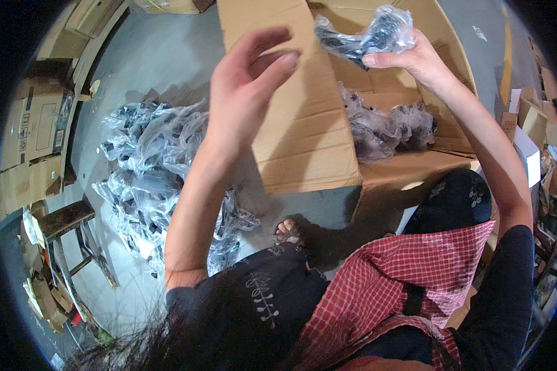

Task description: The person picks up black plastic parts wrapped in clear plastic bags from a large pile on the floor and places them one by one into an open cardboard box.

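Observation:
My right hand (411, 59) grips a dark part in a clear plastic bag (374, 36), holding it up over the open cardboard box (405, 167). Its exact kind is hidden by the crinkled plastic. To the left, my left hand (249, 77) is raised above the box's long flap (297, 139). Its thumb and fingers are apart, with nothing between them, and a little blurred. Inside the box lie several more bagged dark parts (384, 130), pushed together. A large heap of similar bagged parts (155, 148) covers the floor left of the flap, partly behind my left forearm.
A small wooden stool (67, 219) stands at the left, near stacked cardboard cartons (37, 130) along that side. Loose cardboard pieces and clutter (535, 123) line the right edge. My knee and red checked apron (384, 266) are close to the box's near side.

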`<state>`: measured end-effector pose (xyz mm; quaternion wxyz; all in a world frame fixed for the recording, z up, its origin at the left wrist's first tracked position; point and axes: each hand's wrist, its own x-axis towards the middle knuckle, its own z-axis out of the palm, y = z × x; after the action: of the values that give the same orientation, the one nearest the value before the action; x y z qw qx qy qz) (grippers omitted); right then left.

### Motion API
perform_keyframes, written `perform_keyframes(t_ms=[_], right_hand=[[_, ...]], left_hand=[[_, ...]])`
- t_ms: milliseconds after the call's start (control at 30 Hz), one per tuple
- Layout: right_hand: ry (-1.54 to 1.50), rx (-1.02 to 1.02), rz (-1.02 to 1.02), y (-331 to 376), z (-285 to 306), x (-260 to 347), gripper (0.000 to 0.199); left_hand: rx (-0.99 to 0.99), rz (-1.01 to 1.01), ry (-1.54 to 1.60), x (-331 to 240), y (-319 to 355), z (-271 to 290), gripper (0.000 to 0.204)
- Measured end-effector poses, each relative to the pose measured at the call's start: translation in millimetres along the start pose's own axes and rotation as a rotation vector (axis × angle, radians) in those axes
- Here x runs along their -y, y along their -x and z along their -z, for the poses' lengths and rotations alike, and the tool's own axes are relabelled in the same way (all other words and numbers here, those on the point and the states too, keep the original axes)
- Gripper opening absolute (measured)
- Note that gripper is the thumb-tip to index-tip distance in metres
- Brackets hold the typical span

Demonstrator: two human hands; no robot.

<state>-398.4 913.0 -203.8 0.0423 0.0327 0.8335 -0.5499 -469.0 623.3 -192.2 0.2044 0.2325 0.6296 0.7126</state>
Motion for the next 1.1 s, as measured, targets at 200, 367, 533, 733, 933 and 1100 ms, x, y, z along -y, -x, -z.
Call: perform_keyframes(t_ms=[200,367,533,733,933,1100], right_hand=[[-0.190,-0.178,-0.224,5.1,26.0,-104.2,0.030],[-0.001,0.113,-0.501,62.0,37.1,-281.7,0.044],[0.114,0.353,-0.514,30.2,5.5,-199.9,0.040],[0.846,0.554,-0.231,9.8,15.1,-267.5,0.059],[0.631,0.478,-0.363,18.7,33.4,-172.8,0.053],[0.453,0.048,-0.194,-25.2,64.9,-135.1,0.048]], left_hand=[[-0.222,0.251,-0.131,51.7,63.1,56.4,0.041],[-0.255,0.353,-0.184,91.9,114.8,72.8,0.039],[-0.214,0.479,-0.321,107.0,170.0,104.0,0.030],[-0.161,0.250,-0.724,93.8,157.2,87.6,0.024],[-0.227,0.138,-0.921,61.1,163.7,116.5,0.021],[-0.308,-0.019,-1.374,46.8,132.2,135.2,0.015]])
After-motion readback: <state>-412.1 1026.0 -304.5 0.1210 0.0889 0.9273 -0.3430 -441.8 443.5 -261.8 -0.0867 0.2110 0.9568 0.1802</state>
